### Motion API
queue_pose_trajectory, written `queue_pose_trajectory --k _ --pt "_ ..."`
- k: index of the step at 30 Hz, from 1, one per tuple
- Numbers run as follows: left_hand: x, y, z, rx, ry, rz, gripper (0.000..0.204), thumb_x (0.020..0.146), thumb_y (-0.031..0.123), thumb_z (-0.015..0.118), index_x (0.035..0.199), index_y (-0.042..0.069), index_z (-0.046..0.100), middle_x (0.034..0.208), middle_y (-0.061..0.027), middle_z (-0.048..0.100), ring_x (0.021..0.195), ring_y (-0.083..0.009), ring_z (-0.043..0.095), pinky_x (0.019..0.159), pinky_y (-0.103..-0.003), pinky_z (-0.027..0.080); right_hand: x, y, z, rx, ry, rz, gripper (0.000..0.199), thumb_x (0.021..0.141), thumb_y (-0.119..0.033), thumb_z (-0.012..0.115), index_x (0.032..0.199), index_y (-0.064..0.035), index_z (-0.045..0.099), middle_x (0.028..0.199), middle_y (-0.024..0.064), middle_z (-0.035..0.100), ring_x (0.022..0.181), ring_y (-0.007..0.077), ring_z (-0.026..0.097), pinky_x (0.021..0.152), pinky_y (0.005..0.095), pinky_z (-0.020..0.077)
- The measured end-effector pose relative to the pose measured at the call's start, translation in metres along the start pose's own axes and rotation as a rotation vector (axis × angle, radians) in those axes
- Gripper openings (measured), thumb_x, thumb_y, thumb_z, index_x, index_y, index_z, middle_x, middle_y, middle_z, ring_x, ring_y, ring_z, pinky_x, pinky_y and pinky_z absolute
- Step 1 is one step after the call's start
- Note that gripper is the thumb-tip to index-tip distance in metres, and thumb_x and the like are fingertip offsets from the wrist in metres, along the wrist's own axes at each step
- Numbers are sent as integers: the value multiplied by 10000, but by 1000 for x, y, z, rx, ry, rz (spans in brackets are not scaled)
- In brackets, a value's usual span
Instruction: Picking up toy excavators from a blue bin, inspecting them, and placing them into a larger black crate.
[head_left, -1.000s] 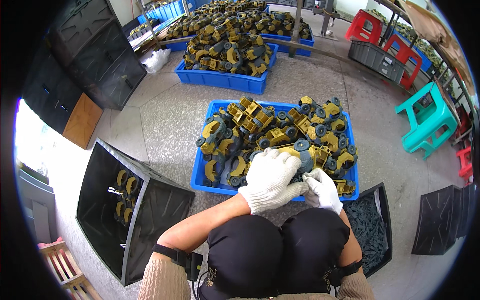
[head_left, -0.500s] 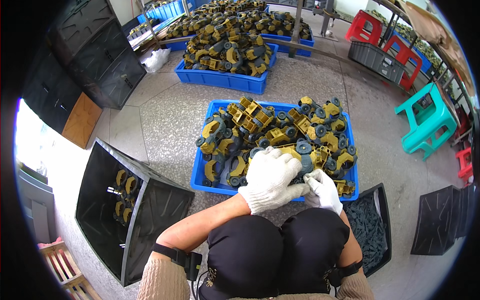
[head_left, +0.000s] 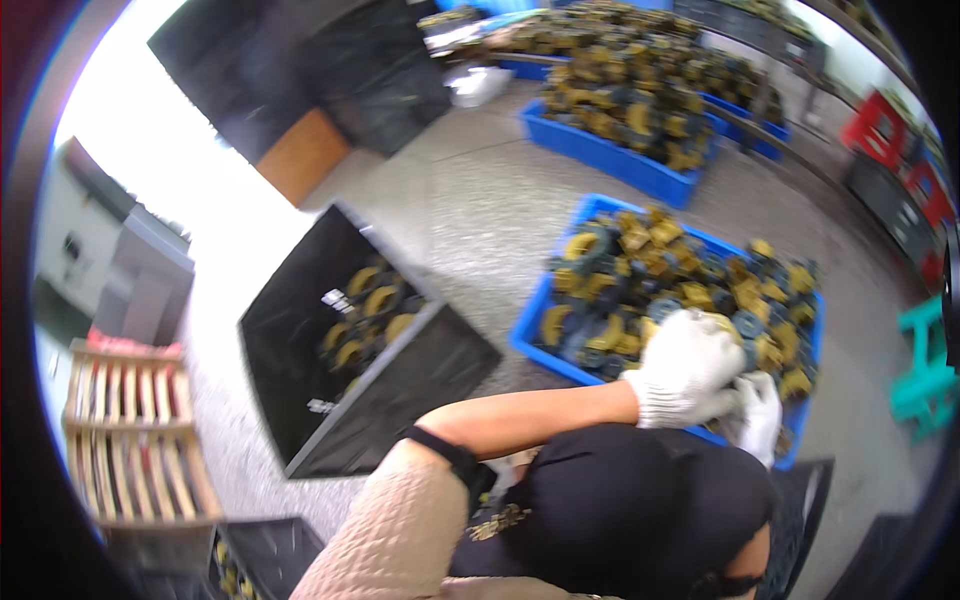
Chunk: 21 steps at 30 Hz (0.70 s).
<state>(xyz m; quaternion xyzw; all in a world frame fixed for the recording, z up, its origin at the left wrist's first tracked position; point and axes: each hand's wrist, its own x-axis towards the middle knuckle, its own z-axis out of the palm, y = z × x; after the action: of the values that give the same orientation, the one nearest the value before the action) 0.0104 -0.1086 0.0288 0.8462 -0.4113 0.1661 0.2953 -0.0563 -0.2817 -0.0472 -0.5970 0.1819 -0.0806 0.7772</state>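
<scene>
My left hand [head_left: 690, 365], in a white knitted glove, is closed over a yellow and dark grey toy truck [head_left: 727, 324] at the near side of a blue bin [head_left: 548, 362]. Most of that truck is hidden under the fingers. Close beside it, my right hand [head_left: 757, 418], gloved too, has its fingers pressed together against the truck's near side. Blur and the left hand hide what those fingers pinch. Similar toy trucks [head_left: 665, 240] fill the blue bin in a jumbled heap.
Left of the bin, a tilted black crate [head_left: 400, 395] holds several yellow-and-grey toy parts. Another blue bin [head_left: 610, 150], heaped with trucks, stands behind. Wooden pallets [head_left: 135, 440] lie at far left, a green stool [head_left: 922, 365] at right. A black tray [head_left: 805, 510] sits by my right knee.
My view has swung to the left, so the bins and hands appear farther right and the black crate nearer the middle. Both hands stay together at the truck. The picture is now blurred.
</scene>
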Motion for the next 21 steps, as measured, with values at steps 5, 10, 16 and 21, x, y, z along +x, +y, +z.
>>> queue_pose_trajectory --k 5,10,16,21 --pt "2 -13 -78 23 31 -116 404 676 418 813 853 72 704 867 -117 685 883 -315 665 790 -438 509 -10 21 -22 407 -303 75 234 984 -198 638 1193 -115 573 662 -31 483 431 38 370 359 221 243" --pt "-33 -40 -242 319 325 -201 347 775 286 816 982 39 688 824 -100 696 756 -248 671 702 -397 525 -7 25 -22 -106 -643 372 407 961 -281 700 1221 3 570 760 31 603 615 80 535 550 197 393" --pt "-143 -91 -322 124 466 -813 225 942 174 655 1054 -21 649 842 -31 666 777 -70 589 719 -252 503 -1 24 -26 -341 -573 396 387 1002 -323 614 1194 12 581 682 79 624 567 121 515 548 245 398" --pt "-250 -139 -312 -134 185 -1392 365 860 315 666 1095 39 696 949 -139 711 880 -236 691 816 -370 513 20 34 -76 -399 -700 253 489 1044 -451 537 1229 1 538 625 124 601 518 161 521 475 312 445"
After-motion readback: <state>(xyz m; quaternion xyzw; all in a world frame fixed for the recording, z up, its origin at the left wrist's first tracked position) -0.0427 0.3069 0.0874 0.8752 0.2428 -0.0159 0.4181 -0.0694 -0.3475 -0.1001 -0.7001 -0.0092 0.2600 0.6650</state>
